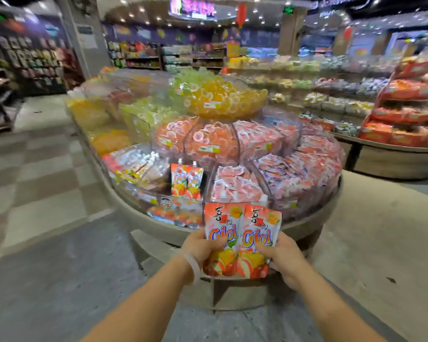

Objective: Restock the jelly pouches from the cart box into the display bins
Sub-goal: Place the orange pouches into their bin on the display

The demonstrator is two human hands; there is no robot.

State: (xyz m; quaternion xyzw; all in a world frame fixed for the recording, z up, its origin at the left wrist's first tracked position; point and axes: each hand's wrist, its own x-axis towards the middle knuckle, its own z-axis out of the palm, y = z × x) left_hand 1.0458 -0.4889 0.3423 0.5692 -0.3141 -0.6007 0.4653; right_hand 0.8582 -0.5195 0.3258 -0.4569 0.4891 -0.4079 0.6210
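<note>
The left hand (203,245) and right hand (282,255) each pinch one glossy orange-and-white spouted jelly pouch (221,239), (257,240) at mid-body, side by side just before the front rim of the round tiered display stand (306,225). These look soft, liquid-filled and slippery, so gripping across the belly seems safest. Two matching pouches (186,180) stand upright in a front bin.

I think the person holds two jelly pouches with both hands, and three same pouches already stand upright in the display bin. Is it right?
Not quite: the head view shows two pouches standing in the bin, not three. The left hand and right hand do hold two jelly pouches.
</note>
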